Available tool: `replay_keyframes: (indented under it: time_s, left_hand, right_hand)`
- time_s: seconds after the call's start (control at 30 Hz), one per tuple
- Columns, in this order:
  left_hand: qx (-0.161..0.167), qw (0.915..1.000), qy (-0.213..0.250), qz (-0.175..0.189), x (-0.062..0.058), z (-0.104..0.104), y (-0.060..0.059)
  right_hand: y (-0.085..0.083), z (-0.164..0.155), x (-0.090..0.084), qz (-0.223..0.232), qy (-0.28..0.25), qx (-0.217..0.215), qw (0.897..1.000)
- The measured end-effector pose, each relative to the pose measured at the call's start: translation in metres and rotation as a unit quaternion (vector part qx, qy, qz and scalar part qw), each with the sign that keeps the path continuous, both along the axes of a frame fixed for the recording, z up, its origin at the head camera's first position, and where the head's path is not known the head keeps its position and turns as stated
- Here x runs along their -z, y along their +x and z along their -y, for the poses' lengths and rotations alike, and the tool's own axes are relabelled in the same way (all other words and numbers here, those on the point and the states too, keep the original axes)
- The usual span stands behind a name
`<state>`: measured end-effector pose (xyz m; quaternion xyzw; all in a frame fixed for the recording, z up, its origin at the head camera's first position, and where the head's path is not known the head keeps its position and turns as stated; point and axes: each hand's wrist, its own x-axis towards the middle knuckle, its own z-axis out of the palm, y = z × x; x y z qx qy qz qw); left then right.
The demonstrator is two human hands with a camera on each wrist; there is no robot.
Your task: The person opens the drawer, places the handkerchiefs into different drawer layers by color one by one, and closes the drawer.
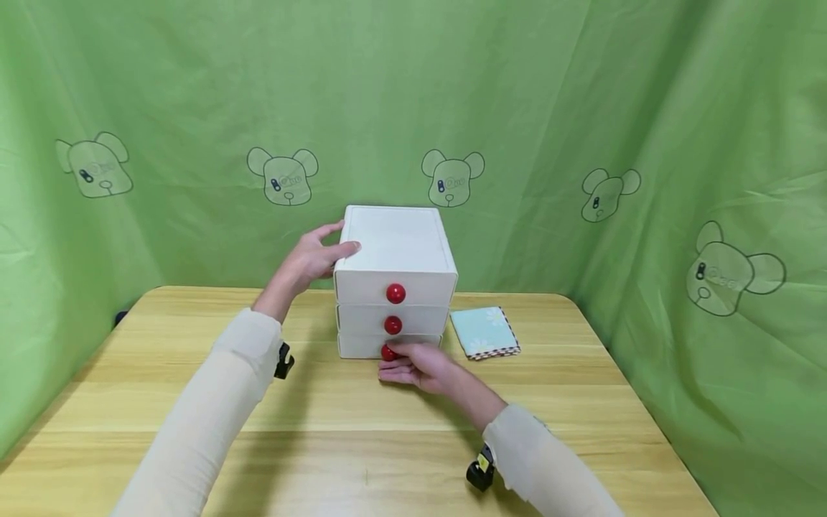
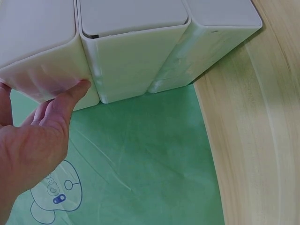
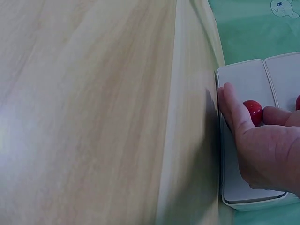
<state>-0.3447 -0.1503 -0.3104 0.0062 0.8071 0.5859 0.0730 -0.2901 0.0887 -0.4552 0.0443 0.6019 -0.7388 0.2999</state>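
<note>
A white three-drawer box (image 1: 394, 248) stands at the table's middle back, with a red knob on each drawer front. My left hand (image 1: 323, 248) rests against its upper left side, fingers fairly straight and thumb on the top edge. In the left wrist view the thumb of that left hand (image 2: 70, 96) touches the box wall (image 2: 131, 56). My right hand (image 1: 403, 362) is at the bottom drawer, thumb and fingers pinching its red knob (image 1: 388, 352). The right wrist view shows this knob (image 3: 253, 111) between the fingers of the right hand (image 3: 248, 119), against the drawer front (image 3: 243, 79). All drawers look pushed in.
A folded pale blue cloth (image 1: 484, 332) with a checked edge lies just right of the box. The wooden table (image 1: 362, 431) stretches toward me. Green fabric printed with bear heads (image 1: 452, 176) hangs close behind and to both sides.
</note>
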Motion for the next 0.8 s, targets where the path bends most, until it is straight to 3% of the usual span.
replay_keyframes:
  time_s: [0.8]
  left_hand:
    - [0.002,1.0,0.001,-0.003,-0.0018,-0.0009,0.0018]
  right_hand:
    - [0.0044,-0.0003,0.0016,-0.008,0.008,0.01,1.0]
